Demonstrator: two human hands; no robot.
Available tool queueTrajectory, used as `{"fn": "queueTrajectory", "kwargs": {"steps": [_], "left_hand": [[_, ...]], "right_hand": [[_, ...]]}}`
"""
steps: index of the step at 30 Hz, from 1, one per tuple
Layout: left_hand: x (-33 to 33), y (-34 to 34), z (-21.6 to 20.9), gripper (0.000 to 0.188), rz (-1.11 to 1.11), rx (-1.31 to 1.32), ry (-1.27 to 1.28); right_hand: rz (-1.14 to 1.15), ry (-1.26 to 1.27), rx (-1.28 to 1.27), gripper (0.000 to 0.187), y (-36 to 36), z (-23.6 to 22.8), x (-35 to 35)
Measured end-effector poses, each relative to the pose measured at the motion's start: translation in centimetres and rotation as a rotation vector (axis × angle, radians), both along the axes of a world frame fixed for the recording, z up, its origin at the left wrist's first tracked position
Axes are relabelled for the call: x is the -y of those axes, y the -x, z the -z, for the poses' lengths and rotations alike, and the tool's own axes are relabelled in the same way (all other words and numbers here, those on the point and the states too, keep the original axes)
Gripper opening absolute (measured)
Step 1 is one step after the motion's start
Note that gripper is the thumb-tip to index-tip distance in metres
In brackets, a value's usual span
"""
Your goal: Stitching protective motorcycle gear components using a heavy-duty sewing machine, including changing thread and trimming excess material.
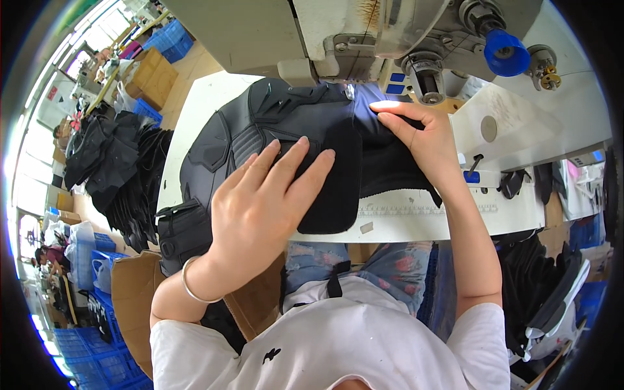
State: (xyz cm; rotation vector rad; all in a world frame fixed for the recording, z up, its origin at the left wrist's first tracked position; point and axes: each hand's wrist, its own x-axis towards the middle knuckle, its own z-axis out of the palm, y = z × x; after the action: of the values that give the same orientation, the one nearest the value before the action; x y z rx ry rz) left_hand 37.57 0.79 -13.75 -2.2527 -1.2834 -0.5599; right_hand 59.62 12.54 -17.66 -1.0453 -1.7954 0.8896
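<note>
Black padded garment piece (286,130) spread flat on the white counter (201,97), its far edge tucked under the head of the sewing machine (364,32). Left hand (260,208) open, palm down, fingers splayed and pressing the dark panel near its middle. Right hand (416,133) pinching the fabric edge between thumb and fingertips, very close to the presser foot and needle area (426,81). Greatest risk, judging by that closeness: fingertips drawn under the needle if the machine starts while the grip stays this near. Also likely: layers slipping apart or puckering if the flat palm eases off, giving a crooked seam. Bulk hanging over the near counter edge, with a strap and buckle (179,227), could drag the panel off line. Silver bangle (192,286) might snag loose fabric.
</note>
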Motion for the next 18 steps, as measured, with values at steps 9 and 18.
{"fn": "queueTrajectory", "kwargs": {"steps": [9, 18], "left_hand": [[0.4, -0.9, 1.2, 0.036, -0.039, -0.014, -0.047], [0.9, -1.3, 2.3, 0.043, -0.083, 0.034, -0.032]], "right_hand": [[-0.03, 0.024, -0.031, 0.019, -0.2, 0.0, -0.2], [-0.021, 0.059, -0.003, 0.019, -0.3, 0.2, -0.4]]}}
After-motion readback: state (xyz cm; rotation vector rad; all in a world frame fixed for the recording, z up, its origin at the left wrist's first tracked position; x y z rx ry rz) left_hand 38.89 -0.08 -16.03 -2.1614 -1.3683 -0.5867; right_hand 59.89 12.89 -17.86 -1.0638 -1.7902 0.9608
